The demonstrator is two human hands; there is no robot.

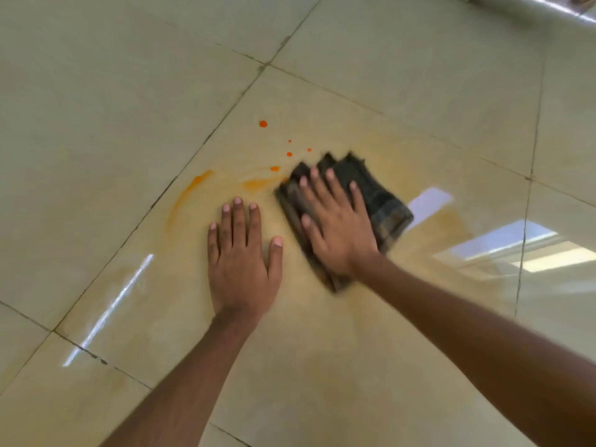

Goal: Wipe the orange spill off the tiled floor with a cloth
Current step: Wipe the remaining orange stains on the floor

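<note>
left hand (240, 262), fingers straight, flat on tiled floor (129, 108) just beside the cloth (380, 201); right hand (335, 227), fingers spread, pressing that cloth, folded, soft, light, probably best driven under a flat palm; orange spill (258, 183) smeared at cloth's far-left edge, droplets (263, 124) beyond.

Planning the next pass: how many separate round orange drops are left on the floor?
5, all beyond the cloth: the biggest drop farthest out, three small drops closer in, one by the smear. Others may hide under the cloth.
</note>
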